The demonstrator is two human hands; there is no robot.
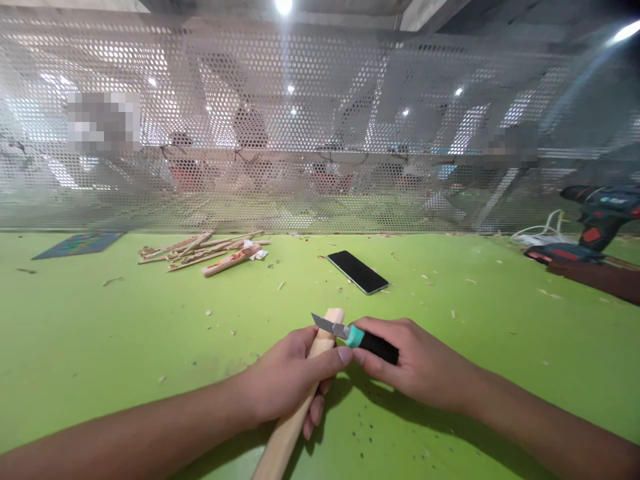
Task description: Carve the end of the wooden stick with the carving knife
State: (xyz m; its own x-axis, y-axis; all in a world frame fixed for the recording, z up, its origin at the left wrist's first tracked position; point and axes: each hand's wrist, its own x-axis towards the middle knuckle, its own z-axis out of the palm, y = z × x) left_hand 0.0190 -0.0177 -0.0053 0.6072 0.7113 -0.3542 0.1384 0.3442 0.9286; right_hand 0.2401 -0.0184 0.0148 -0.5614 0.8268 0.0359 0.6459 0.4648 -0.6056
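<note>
A pale wooden stick point(286, 437) slants up from the bottom edge, its far end cut narrower than the rest. Wrapped round it below that end is my left hand point(290, 377), thumb on top. My right hand point(417, 360) grips a utility knife point(377, 345) with a black and teal handle. The knife's metal blade points left and lies across the narrowed end of the stick. The tip of my left thumb is close to the knife's teal collar.
A black phone point(358, 272) lies beyond my hands. Thin carved sticks point(193, 250) are piled at back left, near a flat coloured sheet point(79, 245). A power drill point(600, 223) stands far right. Wood shavings dot the green table point(125, 340), backed by a perforated screen point(310, 80).
</note>
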